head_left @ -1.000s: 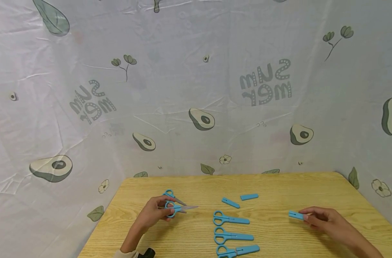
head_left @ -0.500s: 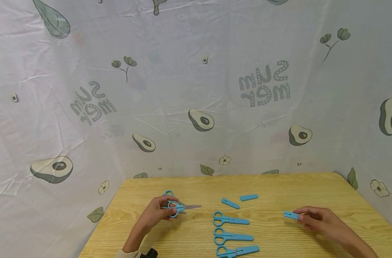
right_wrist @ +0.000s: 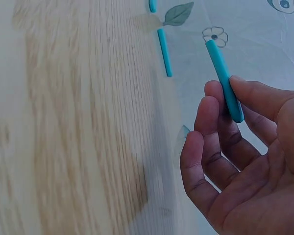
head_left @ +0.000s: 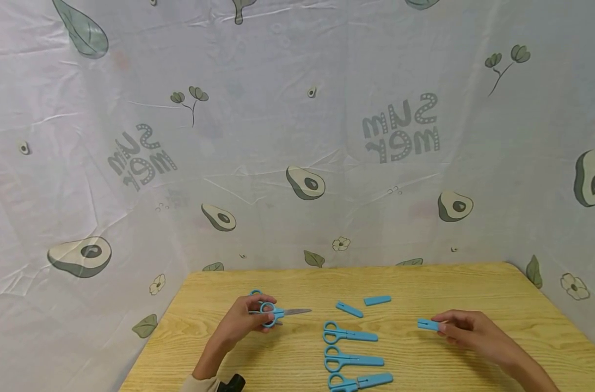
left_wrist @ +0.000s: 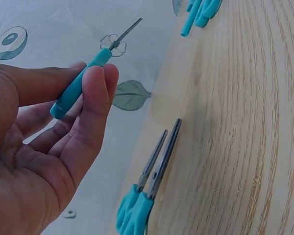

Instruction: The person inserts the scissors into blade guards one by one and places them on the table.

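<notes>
In the head view my left hand (head_left: 248, 317) pinches a pair of scissors (head_left: 278, 314) by its blue handle, with the bare blades pointing right. The left wrist view has thumb and fingertips on that handle (left_wrist: 81, 85). Below that hand, uncovered scissors (left_wrist: 144, 196) with blue handles lie on the table; in the head view the hand partly hides them. Off to the right, my right hand (head_left: 468, 332) pinches a blue scissors sheath (head_left: 428, 324) between thumb and fingers, its slotted end facing left. The same sheath (right_wrist: 225, 83) stands out in the right wrist view.
Three sheathed scissors lie in a column between the hands: a far pair (head_left: 358, 335), a middle pair (head_left: 361, 360) and a near pair (head_left: 374, 379). Two loose sheaths, one angled (head_left: 349, 309) and one straighter (head_left: 378, 300), lie behind them. A printed sheet (head_left: 258, 136) hangs behind the table (head_left: 415, 283).
The right hand has moved left with its sheath. The left hand has shifted slightly right with the scissors, whose blades now point further right. The things on the table have stayed put.
</notes>
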### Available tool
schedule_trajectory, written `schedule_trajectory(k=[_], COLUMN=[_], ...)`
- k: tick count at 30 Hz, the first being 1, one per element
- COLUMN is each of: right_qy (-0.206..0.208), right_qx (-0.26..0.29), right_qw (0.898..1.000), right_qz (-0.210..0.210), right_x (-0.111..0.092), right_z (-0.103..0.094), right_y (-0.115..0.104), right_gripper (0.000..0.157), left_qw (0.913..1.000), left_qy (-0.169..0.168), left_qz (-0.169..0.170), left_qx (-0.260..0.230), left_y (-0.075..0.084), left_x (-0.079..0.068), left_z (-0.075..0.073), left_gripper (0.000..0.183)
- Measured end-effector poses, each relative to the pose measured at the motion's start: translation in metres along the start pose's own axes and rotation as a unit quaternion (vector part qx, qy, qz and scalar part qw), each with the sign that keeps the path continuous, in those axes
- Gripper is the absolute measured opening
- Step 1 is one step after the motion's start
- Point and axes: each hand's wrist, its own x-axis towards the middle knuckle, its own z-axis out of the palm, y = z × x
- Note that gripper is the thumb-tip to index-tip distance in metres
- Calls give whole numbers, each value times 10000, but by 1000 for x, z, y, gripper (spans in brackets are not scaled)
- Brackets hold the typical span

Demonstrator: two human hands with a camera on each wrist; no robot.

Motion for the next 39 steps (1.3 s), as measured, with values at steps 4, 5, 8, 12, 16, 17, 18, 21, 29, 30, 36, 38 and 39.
schedule_trajectory(k=[4,5,8,12,16,17,18,21,29,30,36,38,39], right_qy=[-11,-11,4,-13,0,-5,4,26,65,61,34,-42,-80], right_qx=[-16,-9,14,67,51,48,38,-11,35,39,91,135,150], right_qw=[9999,9999,10000,9999,9999,9999,9999,10000,9999,9999,9998,9996,9995], right_qz=[-108,-104,-95,-157,-150,-119,-97,-79,-116,-135,-161,-229,-267], right_x=[5,6,10,15,21,23,24,28,39,40,48,50,52], right_z=[5,6,9,12,15,16,17,19,30,31,36,38,39], right_y=[-3,-4,-8,-12,-15,-15,-16,-19,-27,-28,-33,-35,-36], right_gripper=[45,45,46,46,45,46,46,46,45,45,46,45,45], left_qw=[10000,10000,9999,9999,9999,9998,9998,9997,9995,9994,9991,9992,9992], left_qy=[11,13,30,31,-23,-38,-50,-72,-110,-116,-198,-200,-203], left_qz=[58,62,34,39,112,120,121,107,40,30,105,121,122], left_qx=[-3,-20,-90,-103,-112,-127,-145,-194,-301,-324,-348,-321,-315], left_y=[1,2,3,4,6,6,7,8,15,16,20,21,21], left_x=[1,2,4,10,16,17,19,22,28,29,34,36,36], left_z=[2,3,6,10,15,17,18,23,33,34,42,45,46], left_gripper=[46,46,45,43,42,41,41,40,40,39,38,37,37])
